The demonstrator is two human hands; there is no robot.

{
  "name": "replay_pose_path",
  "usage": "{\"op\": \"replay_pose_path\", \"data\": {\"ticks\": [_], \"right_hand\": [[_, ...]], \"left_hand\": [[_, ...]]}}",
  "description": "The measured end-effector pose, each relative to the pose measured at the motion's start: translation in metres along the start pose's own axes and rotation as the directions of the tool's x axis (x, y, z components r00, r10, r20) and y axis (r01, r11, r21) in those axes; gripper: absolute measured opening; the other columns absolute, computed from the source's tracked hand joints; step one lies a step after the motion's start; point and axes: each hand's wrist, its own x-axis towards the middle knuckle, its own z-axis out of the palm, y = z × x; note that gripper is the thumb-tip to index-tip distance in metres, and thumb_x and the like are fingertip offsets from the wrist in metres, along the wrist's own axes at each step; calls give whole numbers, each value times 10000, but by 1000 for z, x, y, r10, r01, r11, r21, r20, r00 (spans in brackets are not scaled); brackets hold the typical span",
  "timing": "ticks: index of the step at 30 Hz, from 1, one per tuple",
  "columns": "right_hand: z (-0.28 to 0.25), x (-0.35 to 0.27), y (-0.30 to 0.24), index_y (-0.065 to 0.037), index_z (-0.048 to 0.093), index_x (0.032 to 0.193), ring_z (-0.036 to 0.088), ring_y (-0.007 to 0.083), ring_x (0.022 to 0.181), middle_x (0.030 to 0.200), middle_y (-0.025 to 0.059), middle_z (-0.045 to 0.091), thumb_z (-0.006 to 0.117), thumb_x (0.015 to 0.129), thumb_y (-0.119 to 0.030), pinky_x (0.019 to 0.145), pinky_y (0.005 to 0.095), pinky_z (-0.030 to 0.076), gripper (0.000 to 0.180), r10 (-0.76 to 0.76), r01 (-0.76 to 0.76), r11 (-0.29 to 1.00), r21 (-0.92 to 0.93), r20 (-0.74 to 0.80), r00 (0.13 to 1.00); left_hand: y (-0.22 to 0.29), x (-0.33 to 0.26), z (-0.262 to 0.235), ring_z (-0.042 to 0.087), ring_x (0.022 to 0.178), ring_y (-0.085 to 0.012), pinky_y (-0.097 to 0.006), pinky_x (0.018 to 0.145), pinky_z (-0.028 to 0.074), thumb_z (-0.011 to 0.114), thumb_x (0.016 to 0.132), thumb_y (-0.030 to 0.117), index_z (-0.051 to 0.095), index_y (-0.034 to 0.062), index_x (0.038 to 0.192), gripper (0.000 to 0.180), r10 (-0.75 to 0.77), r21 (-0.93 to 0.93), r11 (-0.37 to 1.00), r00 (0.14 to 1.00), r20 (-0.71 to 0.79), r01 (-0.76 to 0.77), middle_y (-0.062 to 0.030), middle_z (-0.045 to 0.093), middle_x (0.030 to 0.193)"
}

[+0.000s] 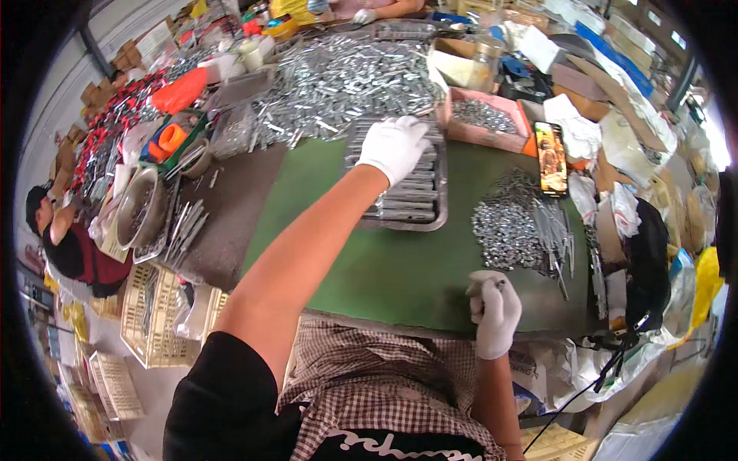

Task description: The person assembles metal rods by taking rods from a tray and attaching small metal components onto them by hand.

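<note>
In a white glove, my left hand (pixel 396 148) reaches over a metal tray (pixel 440 219) in which silvery metal rods (pixel 407 201) lie side by side. Its fingers bend down over the far part of the rods and look closed; what they hold is hidden beneath them. My right hand (pixel 496 315), gloved too, is closed near the front edge of the green table top. A small dark metal piece shows at its fingertips, too small to name. Beyond that hand lies a pile of small shiny metal parts (pixel 507 234), with thin metal pins (pixel 553 230) beside it.
A large heap of metal pieces (pixel 346 77) covers the far table. A pink box of small parts (pixel 484 137) and a lit phone (pixel 550 160) stand at the right. Bowls (pixel 141 207) and loose rods (pixel 187 230) are on the left. Other people work at the left and far side.
</note>
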Motion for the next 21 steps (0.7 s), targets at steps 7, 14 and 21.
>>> {"op": "replay_pose_path", "data": {"ticks": [7,14,21], "right_hand": [[-3,1,5,28,659,1007,432,32,577,764,9,592,483,963,-125,506,197,342,238,-66,68,997,-43,41,997],[-11,-1,0,12,617,1211,444,36,544,874,64,654,454,1005,-242,491,204,357,366,-75,76,997,-11,39,996],[-20,-15,-18,15,610,1242,398,23,484,642,-39,515,445,1035,-278,444,205,290,394,133,-131,991,-37,65,989]], "left_hand": [[-3,1,1,641,945,-340,-460,832,499,615,904,213,597,59,1011,188,-14,-57,998,997,-71,10,-137,659,1019],[70,-48,-75,624,920,-264,-384,726,558,582,914,266,601,178,1111,216,287,-254,939,936,205,-232,-66,588,955],[127,-122,-65,621,731,-236,-364,675,524,677,844,282,610,101,945,217,499,-292,854,836,226,-431,-52,581,772]]}}
